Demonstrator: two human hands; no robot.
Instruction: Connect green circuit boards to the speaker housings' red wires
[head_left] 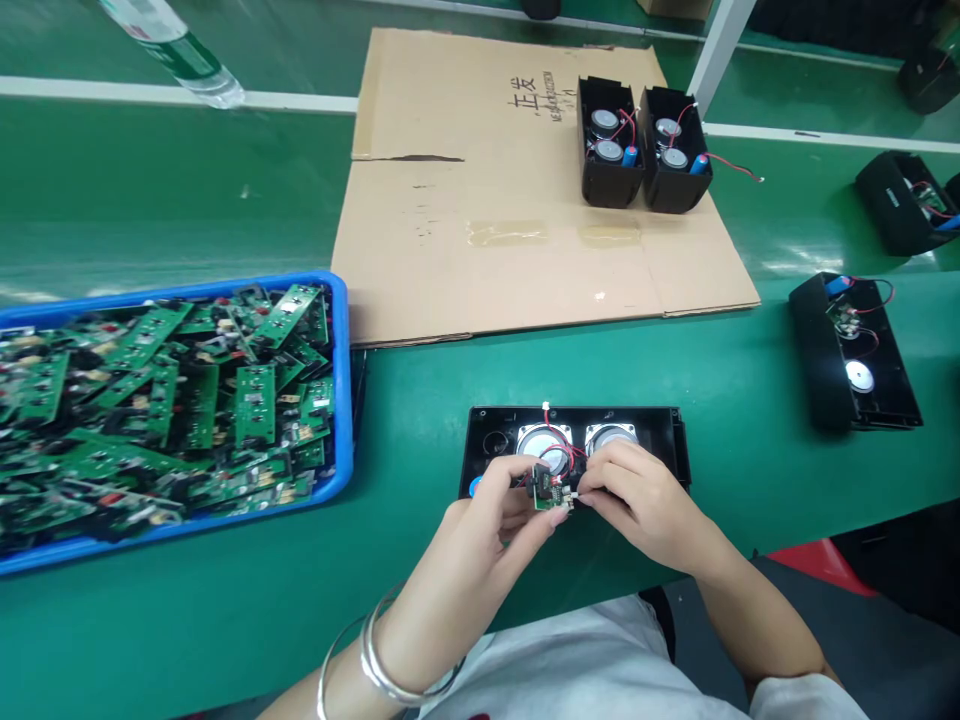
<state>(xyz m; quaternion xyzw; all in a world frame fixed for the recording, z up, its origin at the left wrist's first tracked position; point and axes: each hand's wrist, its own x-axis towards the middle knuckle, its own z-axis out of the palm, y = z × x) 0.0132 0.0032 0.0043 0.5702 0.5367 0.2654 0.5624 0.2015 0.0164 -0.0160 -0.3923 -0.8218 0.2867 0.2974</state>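
A black speaker housing (660, 440) lies on the green table in front of me, with two round speaker drivers (553, 455) and red and black wires inside it. Above its near side, my left hand (499, 525) pinches a small green circuit board (555, 495) between thumb and fingers. My right hand (637, 490) is closed at the board's right edge, its fingertips on a small white wire connector (576, 495). The two hands partly cover the housing. A blue cylinder (475, 486) peeks out beside my left hand.
To the left stands a blue tray (343, 400) heaped with circuit boards. Flattened cardboard (450, 270) bears two open speaker housings (611, 185). Further housings (817, 360) stand at the right. A plastic bottle (187, 60) lies at the upper left, and a metal post (720, 45) rises behind the cardboard.
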